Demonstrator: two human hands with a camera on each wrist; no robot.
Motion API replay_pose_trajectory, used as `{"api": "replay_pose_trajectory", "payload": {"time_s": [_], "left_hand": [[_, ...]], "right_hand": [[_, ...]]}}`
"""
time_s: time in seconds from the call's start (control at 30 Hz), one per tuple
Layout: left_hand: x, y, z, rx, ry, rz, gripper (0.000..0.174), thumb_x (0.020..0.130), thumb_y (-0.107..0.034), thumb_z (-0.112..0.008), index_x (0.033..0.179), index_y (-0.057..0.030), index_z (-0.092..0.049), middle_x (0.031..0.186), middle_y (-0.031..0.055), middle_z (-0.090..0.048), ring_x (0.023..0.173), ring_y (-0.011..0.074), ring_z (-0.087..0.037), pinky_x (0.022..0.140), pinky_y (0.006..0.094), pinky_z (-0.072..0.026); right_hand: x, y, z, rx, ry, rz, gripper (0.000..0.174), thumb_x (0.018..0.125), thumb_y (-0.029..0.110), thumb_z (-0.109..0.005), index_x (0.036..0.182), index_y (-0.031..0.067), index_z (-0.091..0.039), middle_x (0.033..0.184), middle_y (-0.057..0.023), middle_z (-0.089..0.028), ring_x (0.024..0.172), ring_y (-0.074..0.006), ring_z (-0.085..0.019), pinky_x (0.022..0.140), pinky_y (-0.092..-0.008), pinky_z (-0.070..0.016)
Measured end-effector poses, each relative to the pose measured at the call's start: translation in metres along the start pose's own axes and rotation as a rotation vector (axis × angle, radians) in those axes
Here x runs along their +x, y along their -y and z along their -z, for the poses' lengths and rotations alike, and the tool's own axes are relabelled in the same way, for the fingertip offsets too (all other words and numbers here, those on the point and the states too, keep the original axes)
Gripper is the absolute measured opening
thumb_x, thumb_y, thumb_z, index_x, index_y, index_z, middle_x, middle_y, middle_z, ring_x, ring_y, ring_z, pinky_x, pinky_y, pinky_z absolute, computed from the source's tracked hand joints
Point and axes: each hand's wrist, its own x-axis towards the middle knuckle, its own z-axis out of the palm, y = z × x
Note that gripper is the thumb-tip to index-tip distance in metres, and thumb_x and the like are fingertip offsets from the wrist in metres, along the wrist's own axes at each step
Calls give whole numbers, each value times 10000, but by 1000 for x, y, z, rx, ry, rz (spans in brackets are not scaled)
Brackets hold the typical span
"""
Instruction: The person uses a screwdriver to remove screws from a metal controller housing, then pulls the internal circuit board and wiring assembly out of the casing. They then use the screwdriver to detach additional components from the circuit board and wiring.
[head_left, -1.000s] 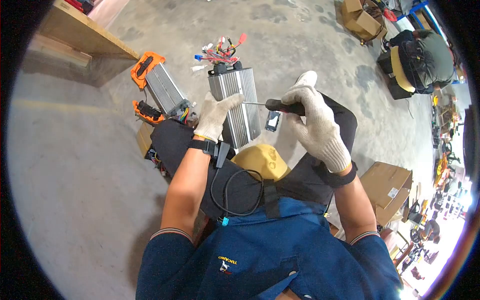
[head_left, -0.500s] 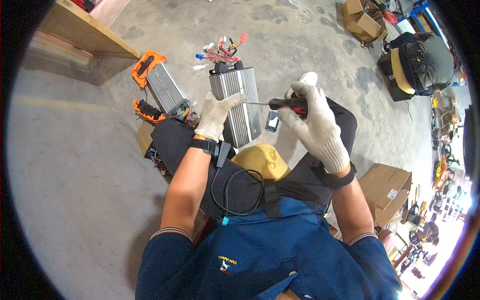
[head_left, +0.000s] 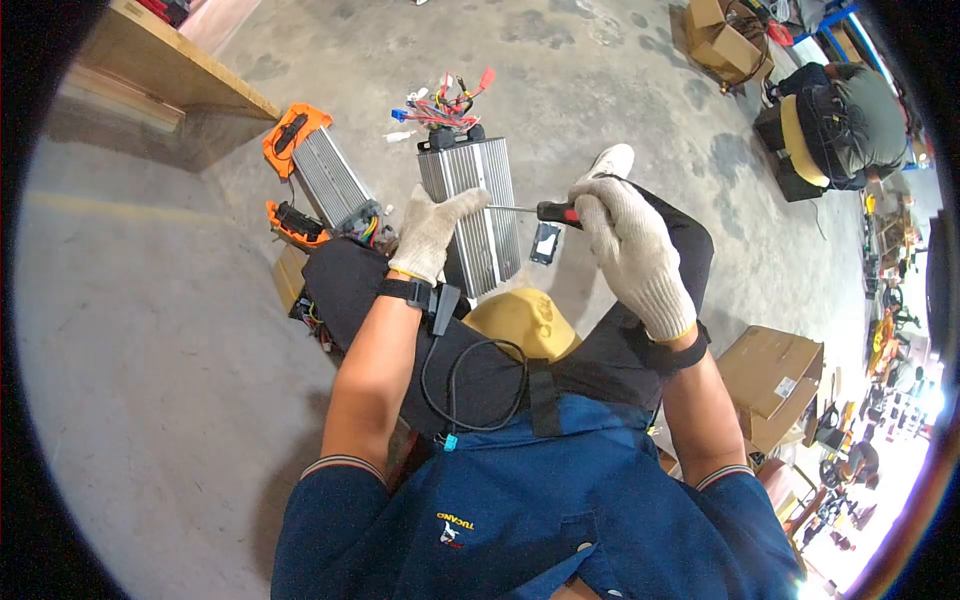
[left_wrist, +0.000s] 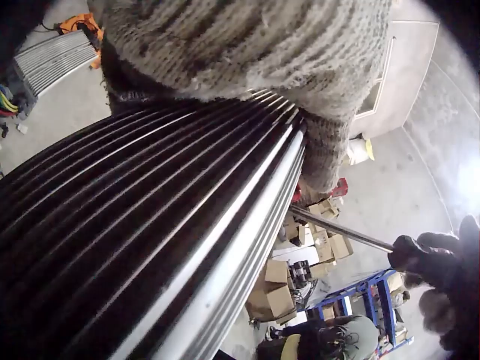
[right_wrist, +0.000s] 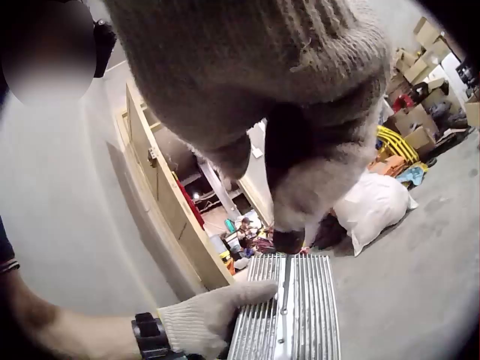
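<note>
A silver finned metal box [head_left: 487,235] stands between the person's knees, cables at its far end. The left hand [head_left: 428,232], in a white knit glove, grips it, with the thumb stretched across the fins. In the right hand [head_left: 638,255], gloved alike, is a screwdriver [head_left: 556,212] with a black and red handle. Its shaft [left_wrist: 341,231] runs level to the box's side, beside the left thumb; the tip is hidden in the head view. In the right wrist view, gloved fingers [right_wrist: 300,195] wrap the dark handle above a bright strip along the box.
A second finned box [head_left: 335,178] with orange end parts lies at left. A phone-like device [head_left: 545,243] is on the floor by the box. Cartons [head_left: 770,380] stand at right, a wooden structure [head_left: 170,90] at upper left. Another person [head_left: 860,125] bends over at upper right.
The right hand's fingers loosened and spread around the screwdriver handle half a second ago, and now they close on it again. The left hand and the box stay nearly still.
</note>
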Motion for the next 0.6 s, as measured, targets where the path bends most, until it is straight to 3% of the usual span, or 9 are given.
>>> {"api": "replay_pose_trajectory", "payload": {"time_s": [0.03, 0.17, 0.23, 0.27, 0.33, 0.37, 0.43, 0.6], "left_hand": [[-1, -1, 0, 1, -1, 0, 428, 887, -107, -839, 1276, 11, -706, 1080, 110, -791, 888, 214, -775, 792, 383, -642], [-4, 0, -2, -34, -6, -24, 454, 880, -99, -844, 1295, 11, -695, 1097, 110, -788, 896, 223, -776, 796, 389, -644], [-5, -2, -2, -30, -12, -16, 461, 878, -93, -844, 1300, 11, -691, 1104, 110, -787, 896, 226, -776, 799, 388, -646], [-6, -3, -3, -48, -17, -6, 462, 877, -92, -844, 1301, 12, -691, 1106, 111, -787, 898, 228, -776, 804, 387, -647], [-5, -4, -3, -65, -16, 3, 464, 877, -91, -845, 1302, 12, -690, 1108, 112, -787, 900, 229, -776, 809, 386, -648], [-2, -2, -1, -37, 0, 0, 460, 879, -88, -843, 1301, 13, -691, 1109, 112, -788, 903, 228, -777, 809, 386, -650], [-1, -1, 0, -9, 13, -2, 455, 881, -85, -840, 1300, 13, -692, 1111, 113, -788, 905, 228, -777, 808, 385, -651], [-1, 1, -1, -35, -14, -5, 412, 893, -65, -824, 1281, 16, -707, 1094, 110, -796, 894, 215, -781, 805, 383, -655]], "right_hand": [[0, -3, 2, -61, 51, 85, 320, 940, 98, -755, 1247, 38, -686, 1042, -186, -703, 1013, -376, -736, 915, -432, -585], [-2, 0, 1, 57, 30, 133, 273, 980, 118, -740, 1236, 35, -695, 1021, -189, -705, 1016, -371, -738, 890, -432, -586], [-5, 11, -6, -21, -154, 111, 203, 976, 89, -724, 1170, 34, -708, 1017, -180, -705, 996, -362, -737, 876, -430, -583], [-3, 10, -5, -21, -154, 110, 203, 976, 89, -724, 1170, 34, -708, 1017, -180, -705, 996, -362, -737, 876, -430, -583], [1, 4, 0, 86, 44, -170, 252, 943, 92, -749, 1182, 32, -697, 1069, -177, -701, 1022, -361, -728, 880, -433, -585], [1, 2, 3, 87, 41, -169, 252, 943, 92, -749, 1182, 32, -697, 1069, -177, -701, 1022, -361, -728, 880, -433, -585], [0, -3, 5, -64, 48, 90, 286, 943, 113, -763, 1202, 17, -692, 1091, -186, -705, 1061, -372, -727, 885, -435, -588], [-3, 10, -6, 4, -102, 117, 233, 963, 96, -751, 1174, 13, -700, 1047, -175, -706, 1010, -362, -732, 870, -433, -585]]}}
